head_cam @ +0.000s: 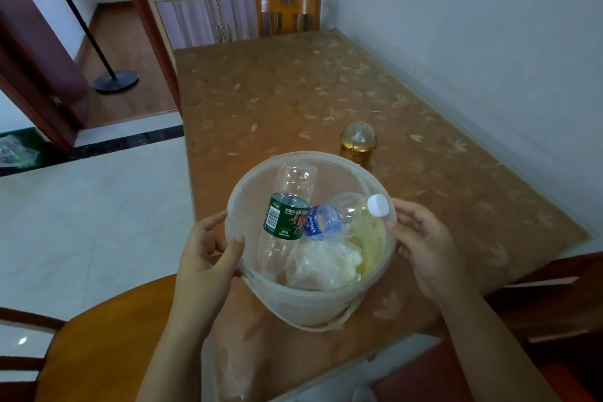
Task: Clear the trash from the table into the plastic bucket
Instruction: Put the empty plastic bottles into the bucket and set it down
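A translucent plastic bucket (303,302) stands near the table's front edge. Inside lie a clear bottle with a green label (286,216), a blue-labelled bottle (326,220) with a white cap (378,205), crumpled clear plastic bags (321,266) and something yellowish (370,238). My left hand (208,254) grips the bucket's left rim, thumb over the edge. My right hand (424,245) holds the right rim with its fingertips.
A small golden glass jar with a wire handle (358,140) stands on the brown patterned table (326,88) just behind the bucket. Wooden chairs sit at the lower left (98,336) and far end (287,11). A fan stand (115,80) is on the floor.
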`<state>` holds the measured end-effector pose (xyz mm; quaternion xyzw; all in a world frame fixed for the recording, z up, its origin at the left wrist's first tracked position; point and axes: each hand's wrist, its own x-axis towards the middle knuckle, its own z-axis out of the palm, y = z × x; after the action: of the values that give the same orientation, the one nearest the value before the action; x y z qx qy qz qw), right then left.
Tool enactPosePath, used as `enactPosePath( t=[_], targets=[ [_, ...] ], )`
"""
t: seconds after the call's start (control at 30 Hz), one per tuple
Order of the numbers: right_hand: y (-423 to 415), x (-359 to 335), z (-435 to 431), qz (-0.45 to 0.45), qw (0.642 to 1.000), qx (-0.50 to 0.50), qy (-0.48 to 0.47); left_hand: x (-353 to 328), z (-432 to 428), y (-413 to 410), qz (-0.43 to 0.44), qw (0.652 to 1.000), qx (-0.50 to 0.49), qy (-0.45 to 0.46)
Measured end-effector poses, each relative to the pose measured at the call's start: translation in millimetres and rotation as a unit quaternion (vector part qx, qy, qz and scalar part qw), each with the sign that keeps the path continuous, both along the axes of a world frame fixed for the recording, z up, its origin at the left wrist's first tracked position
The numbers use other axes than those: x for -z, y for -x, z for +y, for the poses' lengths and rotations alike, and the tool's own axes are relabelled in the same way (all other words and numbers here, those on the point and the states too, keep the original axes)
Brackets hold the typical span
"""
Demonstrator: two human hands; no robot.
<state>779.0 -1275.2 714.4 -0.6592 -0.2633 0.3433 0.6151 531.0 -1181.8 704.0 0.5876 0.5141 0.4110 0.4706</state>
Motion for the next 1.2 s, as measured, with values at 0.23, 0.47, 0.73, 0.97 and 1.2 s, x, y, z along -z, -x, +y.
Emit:
enactPosePath(
  t=[0.23, 0.47, 0.73, 0.97, 1.2],
  targets=[
    [19.1, -4.7, -26.7, -0.009, 0.999, 0.035, -0.034, -3.8, -8.5, 7.5, -0.021, 0.999, 0.036, -0.012],
    [30.7, -11.0, -77.8, -0.012, 0.997, 0.055, -0.050, -10.2, -45.0, 12.0, -0.035, 0.997, 0.070, -0.024],
    [57.2, -12.5, -167.5, 0.001, 0.995, 0.084, -0.061, -25.9, -121.8, 31.7, -0.022, 0.993, 0.108, -0.044],
    [99.4, -8.2, -225.5, 0.017, 0.993, 0.101, -0.066, -29.3, -172.4, 70.9, 0.010, 0.990, 0.134, -0.039],
    [144.0, -4.2, -258.5, 0.005, 0.984, 0.166, -0.063, -29.0, -176.7, 98.4, 0.009, 0.979, 0.198, -0.044]
  ],
)
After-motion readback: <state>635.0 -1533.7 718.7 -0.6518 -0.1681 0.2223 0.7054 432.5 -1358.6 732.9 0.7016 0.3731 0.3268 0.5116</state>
